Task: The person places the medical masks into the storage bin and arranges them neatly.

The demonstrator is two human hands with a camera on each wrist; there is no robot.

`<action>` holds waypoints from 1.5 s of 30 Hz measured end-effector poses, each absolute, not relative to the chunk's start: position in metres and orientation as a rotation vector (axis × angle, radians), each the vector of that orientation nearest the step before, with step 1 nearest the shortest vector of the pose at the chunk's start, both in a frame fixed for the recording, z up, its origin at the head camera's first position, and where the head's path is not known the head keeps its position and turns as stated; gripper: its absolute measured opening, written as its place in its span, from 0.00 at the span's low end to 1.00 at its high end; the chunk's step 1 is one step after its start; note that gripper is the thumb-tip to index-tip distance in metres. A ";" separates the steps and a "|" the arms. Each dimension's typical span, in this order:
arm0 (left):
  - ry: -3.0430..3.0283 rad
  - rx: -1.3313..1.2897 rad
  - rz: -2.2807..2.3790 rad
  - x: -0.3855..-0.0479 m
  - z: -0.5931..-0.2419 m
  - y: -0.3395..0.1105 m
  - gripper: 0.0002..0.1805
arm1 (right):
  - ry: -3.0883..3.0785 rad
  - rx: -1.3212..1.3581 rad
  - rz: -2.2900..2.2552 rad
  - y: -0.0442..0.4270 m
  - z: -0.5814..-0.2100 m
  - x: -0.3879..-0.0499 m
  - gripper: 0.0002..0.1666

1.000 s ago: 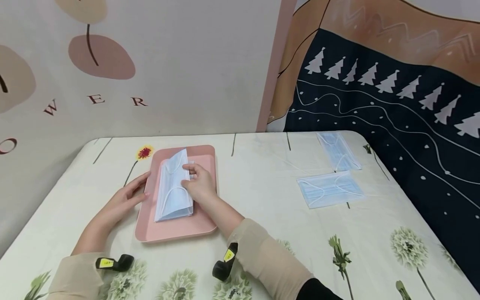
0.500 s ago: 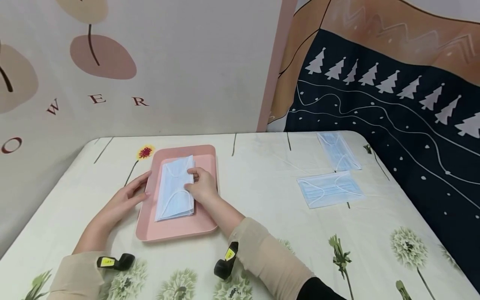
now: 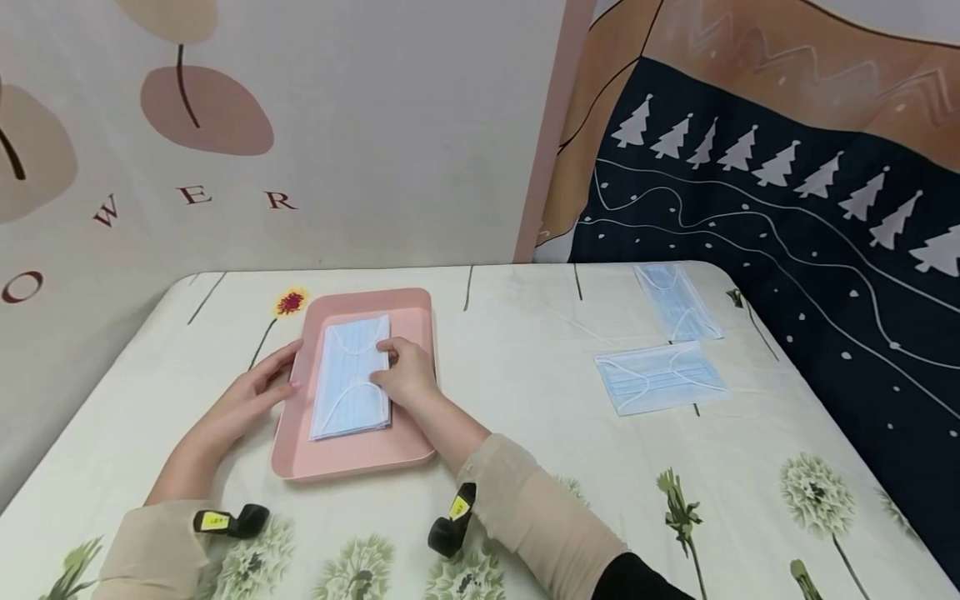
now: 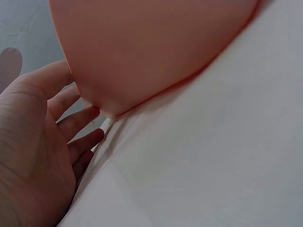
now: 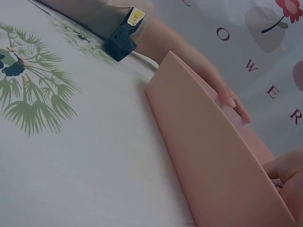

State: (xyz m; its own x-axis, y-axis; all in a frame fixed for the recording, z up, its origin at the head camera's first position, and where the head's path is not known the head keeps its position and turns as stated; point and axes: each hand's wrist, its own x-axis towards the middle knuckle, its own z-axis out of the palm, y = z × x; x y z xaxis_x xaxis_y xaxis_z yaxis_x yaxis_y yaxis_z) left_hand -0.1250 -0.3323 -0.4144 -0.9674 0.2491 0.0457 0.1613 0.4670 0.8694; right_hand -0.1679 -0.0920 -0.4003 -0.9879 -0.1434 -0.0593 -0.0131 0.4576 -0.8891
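1. Table (image 3: 525,508): bears 1 tray (image 3: 352,457); we'd want that steady.
2. Masks (image 3: 347,367): stacked in tray; we'd square their edges.
3. Left hand (image 3: 242,402): fingers loosely extended, touching tray's left edge.
4. Right hand (image 3: 407,372): pinching masks' right edge; we'd release gently.
5. Ear loops (image 3: 360,384): we'd leave flat.

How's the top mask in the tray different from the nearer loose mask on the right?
The tray mask stretches forward; the loose mask stretches sideways. The right hand is at the tray mask's edge; no hand touches the loose mask. Both are light blue with white loops.
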 end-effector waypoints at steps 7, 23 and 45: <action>2.613 0.361 1.519 -0.125 -0.413 -0.333 0.36 | 2.644 -0.168 -1.436 -0.093 -0.398 -0.166 0.27; 2.590 0.386 1.568 -0.126 -0.413 -0.332 0.36 | 2.814 -0.257 -1.037 -0.095 -0.394 -0.164 0.30; 2.616 0.342 1.511 -0.126 -0.414 -0.333 0.36 | 2.669 -0.542 -1.352 -0.070 -0.379 -0.155 0.31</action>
